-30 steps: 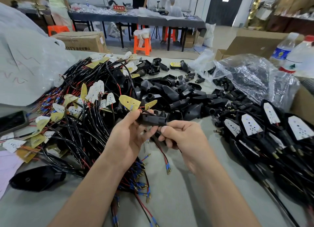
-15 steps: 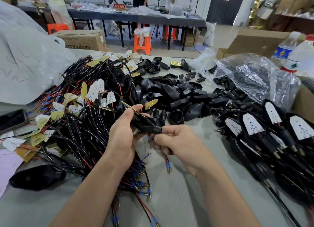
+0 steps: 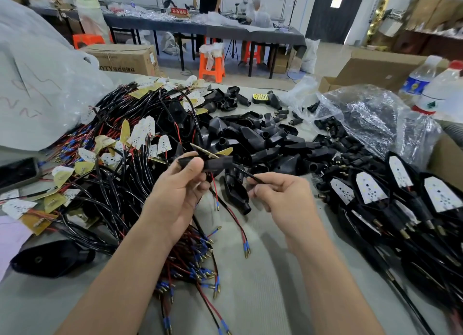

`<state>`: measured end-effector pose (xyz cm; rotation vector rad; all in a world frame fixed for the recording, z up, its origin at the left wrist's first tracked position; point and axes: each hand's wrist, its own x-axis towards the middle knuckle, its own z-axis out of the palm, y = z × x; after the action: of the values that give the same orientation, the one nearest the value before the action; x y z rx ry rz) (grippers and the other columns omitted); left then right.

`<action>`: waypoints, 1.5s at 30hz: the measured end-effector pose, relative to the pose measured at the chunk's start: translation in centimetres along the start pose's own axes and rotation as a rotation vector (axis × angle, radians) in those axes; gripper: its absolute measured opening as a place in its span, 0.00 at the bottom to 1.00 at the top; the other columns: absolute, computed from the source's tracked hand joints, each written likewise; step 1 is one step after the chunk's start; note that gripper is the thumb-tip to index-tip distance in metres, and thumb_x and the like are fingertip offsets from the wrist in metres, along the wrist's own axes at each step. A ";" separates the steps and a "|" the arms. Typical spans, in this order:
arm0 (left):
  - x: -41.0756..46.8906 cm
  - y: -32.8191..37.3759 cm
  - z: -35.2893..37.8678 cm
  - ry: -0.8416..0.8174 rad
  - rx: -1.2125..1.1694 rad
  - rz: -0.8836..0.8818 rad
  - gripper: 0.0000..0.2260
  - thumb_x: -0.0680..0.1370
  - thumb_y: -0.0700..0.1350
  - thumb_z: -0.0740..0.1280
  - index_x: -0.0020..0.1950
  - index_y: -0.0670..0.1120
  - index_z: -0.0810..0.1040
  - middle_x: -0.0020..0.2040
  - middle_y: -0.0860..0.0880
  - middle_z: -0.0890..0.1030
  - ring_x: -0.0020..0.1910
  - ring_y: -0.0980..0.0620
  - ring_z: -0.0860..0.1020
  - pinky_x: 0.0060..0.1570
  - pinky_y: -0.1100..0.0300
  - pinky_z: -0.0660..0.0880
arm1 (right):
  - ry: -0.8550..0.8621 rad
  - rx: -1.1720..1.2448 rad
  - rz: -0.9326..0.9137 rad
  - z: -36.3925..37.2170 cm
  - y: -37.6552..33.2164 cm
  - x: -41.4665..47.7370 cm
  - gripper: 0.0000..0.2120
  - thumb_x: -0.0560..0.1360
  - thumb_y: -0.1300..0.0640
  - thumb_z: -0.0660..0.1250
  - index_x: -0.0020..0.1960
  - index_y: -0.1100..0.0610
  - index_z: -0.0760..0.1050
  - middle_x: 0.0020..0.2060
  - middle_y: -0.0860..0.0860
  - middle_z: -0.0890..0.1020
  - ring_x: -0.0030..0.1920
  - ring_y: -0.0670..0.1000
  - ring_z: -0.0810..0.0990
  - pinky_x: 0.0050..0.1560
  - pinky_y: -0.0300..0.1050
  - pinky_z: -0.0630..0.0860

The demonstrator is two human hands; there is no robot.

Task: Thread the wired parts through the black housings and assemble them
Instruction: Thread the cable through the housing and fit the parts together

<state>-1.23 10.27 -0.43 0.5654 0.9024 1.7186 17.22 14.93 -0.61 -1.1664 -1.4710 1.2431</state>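
My left hand [image 3: 175, 196] grips a black housing [image 3: 215, 163] above the table's middle, with a yellow board [image 3: 208, 152] of the wired part sticking out at its top. My right hand [image 3: 280, 196] pinches the black sleeved wire [image 3: 246, 174] that comes out of the housing's right end. Red and black leads with blue-and-brass tips [image 3: 246, 247] hang below the hands. A pile of wired boards [image 3: 107, 159] lies on the left. Loose black housings [image 3: 263, 139] are heaped behind the hands. Assembled units [image 3: 375, 191] lie on the right.
A clear plastic bag [image 3: 370, 116] holding small black parts sits at the back right beside two water bottles [image 3: 436, 89]. A big white bag [image 3: 37, 84] fills the left. A phone [image 3: 17, 169] and a single black housing [image 3: 50, 259] lie at the left edge.
Both hands have lifted the housing. My right hand has drawn the wire out to the right, away from the housing's end, so more sleeved wire shows between the hands.
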 end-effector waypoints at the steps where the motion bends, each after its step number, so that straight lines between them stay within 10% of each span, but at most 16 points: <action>1: 0.0 0.1 -0.2 0.006 0.008 0.020 0.11 0.72 0.43 0.71 0.53 0.46 0.80 0.42 0.49 0.80 0.35 0.56 0.75 0.36 0.65 0.77 | 0.049 -0.107 -0.047 -0.2 0.1 0.0 0.18 0.76 0.67 0.69 0.42 0.43 0.87 0.35 0.48 0.87 0.28 0.49 0.75 0.32 0.44 0.71; 5: -0.2 0.2 -0.7 0.012 0.074 0.052 0.12 0.78 0.37 0.68 0.60 0.46 0.82 0.45 0.49 0.82 0.38 0.55 0.75 0.41 0.64 0.77 | 0.190 -0.431 -0.236 -0.3 0.0 -0.3 0.20 0.76 0.63 0.72 0.41 0.37 0.85 0.32 0.34 0.82 0.36 0.41 0.79 0.38 0.29 0.70; 8: -0.2 0.5 -0.9 -0.006 0.107 0.066 0.17 0.72 0.38 0.70 0.60 0.48 0.84 0.50 0.46 0.81 0.42 0.52 0.74 0.43 0.62 0.77 | 0.372 -0.656 -0.421 -0.2 -0.4 -0.4 0.10 0.73 0.60 0.76 0.44 0.44 0.87 0.39 0.37 0.77 0.48 0.48 0.73 0.55 0.42 0.67; 18: -0.7 0.2 -0.4 0.014 0.199 0.007 0.08 0.81 0.38 0.68 0.56 0.48 0.83 0.45 0.48 0.85 0.37 0.55 0.80 0.40 0.63 0.79 | 0.407 -0.688 -0.382 1.2 -1.8 -0.4 0.07 0.76 0.58 0.69 0.45 0.48 0.85 0.35 0.45 0.85 0.38 0.52 0.82 0.50 0.49 0.74; 22: -0.9 -0.1 -0.4 0.027 0.314 0.057 0.13 0.78 0.29 0.67 0.55 0.46 0.82 0.42 0.46 0.84 0.33 0.52 0.78 0.34 0.63 0.78 | 0.226 -0.416 -0.210 0.4 -2.7 0.9 0.10 0.71 0.55 0.67 0.48 0.45 0.85 0.35 0.40 0.86 0.32 0.40 0.79 0.43 0.40 0.75; 25: -1.4 -0.6 0.0 0.044 0.517 0.104 0.13 0.74 0.27 0.71 0.46 0.45 0.78 0.42 0.44 0.85 0.31 0.48 0.78 0.31 0.61 0.77 | 0.150 -0.143 -0.094 -0.1 -4.3 1.9 0.10 0.68 0.52 0.68 0.46 0.42 0.86 0.38 0.45 0.87 0.39 0.47 0.85 0.50 0.54 0.83; 28: -2.2 -1.4 0.9 -0.107 0.655 0.030 0.17 0.68 0.34 0.76 0.36 0.48 0.69 0.35 0.44 0.79 0.29 0.47 0.75 0.29 0.57 0.72 | 0.162 -0.028 -0.115 -0.2 -5.2 2.8 0.10 0.73 0.60 0.69 0.42 0.48 0.87 0.36 0.51 0.87 0.41 0.54 0.87 0.52 0.59 0.84; 32: -3.3 -2.7 2.3 -0.414 0.745 -0.063 0.21 0.67 0.39 0.75 0.30 0.49 0.62 0.27 0.43 0.71 0.26 0.46 0.76 0.27 0.59 0.69 | 0.169 0.393 0.000 -0.5 -5.0 3.0 0.17 0.77 0.75 0.60 0.42 0.60 0.83 0.39 0.59 0.85 0.36 0.53 0.85 0.37 0.42 0.82; 36: -4.3 -2.6 2.7 -0.606 0.802 -0.203 0.23 0.76 0.53 0.72 0.27 0.45 0.68 0.25 0.38 0.75 0.22 0.46 0.76 0.24 0.61 0.70 | 0.209 0.421 0.088 -1.2 -4.0 1.8 0.14 0.77 0.75 0.57 0.53 0.58 0.70 0.39 0.60 0.84 0.26 0.50 0.78 0.25 0.39 0.72; 45: -1.7 -3.6 2.9 0.061 0.574 -0.043 0.14 0.84 0.45 0.66 0.41 0.49 0.87 0.36 0.49 0.85 0.33 0.51 0.83 0.30 0.61 0.79 | -0.213 0.091 0.291 -1.4 0.3 -3.3 0.13 0.72 0.73 0.61 0.53 0.61 0.74 0.34 0.57 0.85 0.21 0.49 0.71 0.21 0.35 0.62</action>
<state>3.57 10.02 -1.45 0.8611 1.4552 1.4349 19.26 11.97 -0.89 -1.2482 -1.4138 1.6597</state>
